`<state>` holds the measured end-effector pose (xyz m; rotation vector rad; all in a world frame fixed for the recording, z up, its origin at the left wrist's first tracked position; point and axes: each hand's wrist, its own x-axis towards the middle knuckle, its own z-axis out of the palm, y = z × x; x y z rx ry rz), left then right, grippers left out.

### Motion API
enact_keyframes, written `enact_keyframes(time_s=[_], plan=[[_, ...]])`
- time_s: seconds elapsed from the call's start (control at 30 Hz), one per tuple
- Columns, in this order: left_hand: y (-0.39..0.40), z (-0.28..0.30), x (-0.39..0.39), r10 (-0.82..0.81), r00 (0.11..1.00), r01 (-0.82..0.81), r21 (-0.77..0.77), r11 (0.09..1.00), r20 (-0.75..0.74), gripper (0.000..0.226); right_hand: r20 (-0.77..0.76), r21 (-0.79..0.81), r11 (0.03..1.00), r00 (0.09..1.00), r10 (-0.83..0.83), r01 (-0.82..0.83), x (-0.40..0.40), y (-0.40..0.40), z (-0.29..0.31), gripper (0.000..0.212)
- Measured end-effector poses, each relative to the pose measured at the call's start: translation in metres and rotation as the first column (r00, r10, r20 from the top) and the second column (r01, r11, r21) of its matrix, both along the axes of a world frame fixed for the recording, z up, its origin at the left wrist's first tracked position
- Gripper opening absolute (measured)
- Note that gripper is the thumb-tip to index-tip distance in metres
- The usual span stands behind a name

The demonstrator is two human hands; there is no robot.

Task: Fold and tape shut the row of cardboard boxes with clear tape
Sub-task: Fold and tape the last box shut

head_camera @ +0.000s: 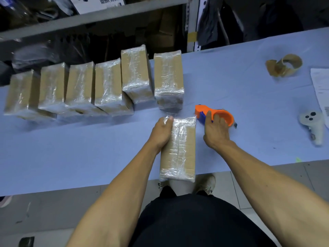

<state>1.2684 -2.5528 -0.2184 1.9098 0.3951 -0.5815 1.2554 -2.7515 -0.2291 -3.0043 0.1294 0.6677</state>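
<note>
We see the left hand (162, 131) gripping the far left edge of a taped cardboard box (179, 148) at the table's (89, 148) near edge, its fingers hidden behind the box's side. The right hand (216, 132) grips the orange tape dispenser (216, 115) just right of the box, covering the roll. Six wrapped boxes (106, 84) stand in a row beyond; their contents cannot be made out.
</note>
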Motion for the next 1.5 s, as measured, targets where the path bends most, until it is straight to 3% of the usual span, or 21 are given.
enact_keyframes(time_s=[0.07,0.17,0.23,0.33,0.37,0.47,0.6,0.77,0.93,1.07,1.2,1.33,1.4,1.5], plan=[[0.001,-0.003,-0.007,0.082,0.997,-0.082,-0.019,0.996,-0.003,0.059,-0.063,0.117,0.992,0.997,-0.032,0.039,-0.001,0.007,-0.003,0.075],[-0.001,-0.005,-0.014,0.232,0.966,-0.232,-0.008,0.973,0.116,0.040,0.182,0.381,0.914,0.957,-0.224,0.141,-0.006,0.010,0.000,0.044],[-0.002,-0.004,-0.018,0.290,0.931,-0.299,0.006,0.954,0.222,0.027,0.225,0.631,0.746,0.870,-0.439,0.214,-0.013,0.015,0.008,0.028],[-0.003,-0.002,-0.021,0.331,0.924,-0.319,-0.091,0.944,0.194,0.015,-0.040,0.852,0.399,0.802,-0.595,0.339,-0.020,0.033,0.021,0.023],[-0.004,-0.001,-0.022,0.328,0.929,-0.310,-0.120,0.943,0.173,0.012,-0.087,0.872,0.338,0.791,-0.605,0.355,-0.021,0.038,0.023,0.019],[0.000,0.005,-0.022,0.357,0.922,-0.332,-0.172,0.928,0.148,0.011,-0.035,0.896,0.332,0.794,-0.607,0.294,-0.015,0.048,0.029,0.011],[0.006,0.027,-0.015,0.460,0.860,-0.401,-0.263,0.877,0.222,0.016,0.158,0.913,0.393,0.793,-0.588,0.109,-0.003,0.060,0.046,0.015],[0.010,0.050,-0.012,0.498,0.757,-0.372,-0.347,0.861,0.423,0.009,0.184,0.958,0.285,0.684,-0.706,0.037,0.005,0.074,0.065,0.018],[0.014,0.043,-0.023,0.601,0.656,-0.462,-0.387,0.798,0.457,0.006,0.188,0.969,0.245,0.694,-0.695,-0.018,-0.001,0.084,0.062,0.012],[0.021,0.040,-0.026,0.639,0.626,-0.521,-0.369,0.769,0.448,0.006,0.242,0.958,0.280,0.702,-0.670,-0.063,-0.004,0.093,0.065,0.008],[0.015,0.046,-0.028,0.667,0.611,-0.592,-0.313,0.742,0.427,0.019,0.270,0.938,0.346,0.688,-0.674,-0.030,-0.003,0.097,0.068,0.014],[0.007,0.054,-0.025,0.728,0.595,-0.677,-0.276,0.682,0.340,0.012,0.237,0.903,0.418,0.694,-0.680,0.101,0.002,0.103,0.074,0.014],[0.003,0.059,-0.016,0.774,0.575,-0.722,-0.280,0.633,0.266,0.019,0.135,0.916,0.361,0.712,-0.689,0.176,0.004,0.103,0.078,0.004],[-0.002,0.067,-0.007,0.757,0.611,-0.702,-0.281,0.654,0.232,0.017,-0.061,0.935,0.209,0.712,-0.699,0.285,0.011,0.104,0.083,0.041]])
